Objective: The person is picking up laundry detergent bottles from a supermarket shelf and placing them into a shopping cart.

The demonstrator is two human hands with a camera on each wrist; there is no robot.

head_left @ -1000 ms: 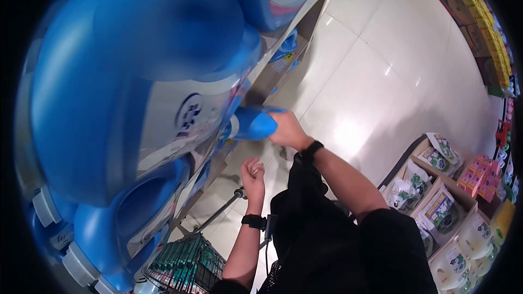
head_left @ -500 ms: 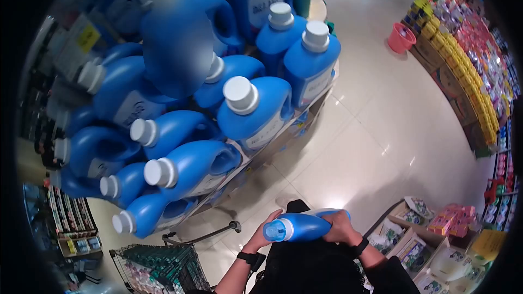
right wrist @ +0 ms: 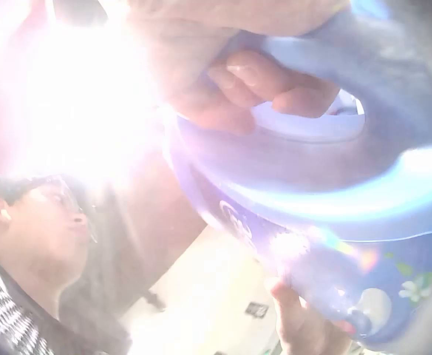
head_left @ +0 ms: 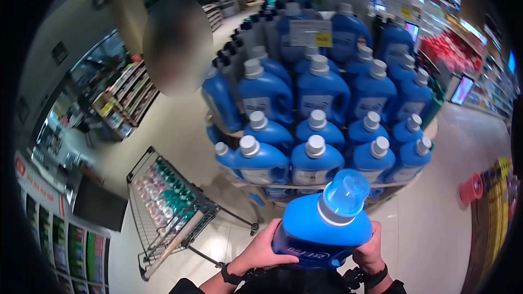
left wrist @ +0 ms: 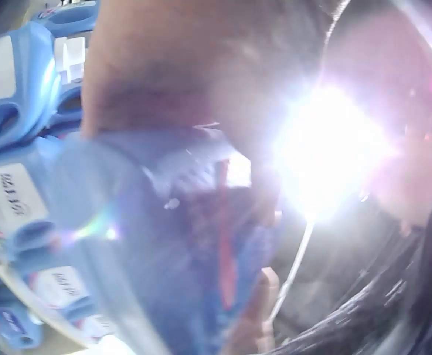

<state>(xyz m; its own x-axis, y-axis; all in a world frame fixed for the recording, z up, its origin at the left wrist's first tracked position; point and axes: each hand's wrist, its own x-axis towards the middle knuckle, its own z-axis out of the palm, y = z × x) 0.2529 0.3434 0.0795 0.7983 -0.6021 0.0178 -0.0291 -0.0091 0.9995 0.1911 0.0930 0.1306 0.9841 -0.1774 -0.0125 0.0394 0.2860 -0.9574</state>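
Observation:
In the head view, a large blue detergent bottle [head_left: 327,223] with a see-through blue cap [head_left: 346,193] is held close before the body, cap end tilted up and forward. My left hand [head_left: 267,250] grips its left side, thumb lying across the labelled face. On the other side my right hand [head_left: 370,250] holds it. The right wrist view shows the right hand's fingers [right wrist: 275,85] curled through the bottle's handle [right wrist: 312,126]. Fingertips of the left hand [right wrist: 308,322] touch the lower side there. In the left wrist view the bottle [left wrist: 142,237] is blurred.
A rounded display of blue bottles with white caps [head_left: 316,147] stands right ahead. To the left is a shopping cart [head_left: 169,212] with packs in it. A pink bucket [head_left: 471,188] and yellow goods [head_left: 493,207] line the right side. Pale tiled floor [head_left: 430,228] lies between.
The right hand has drawn the bottle from beside the display to the body. The left hand, free at first, now grips it too. The head view has lifted toward the display.

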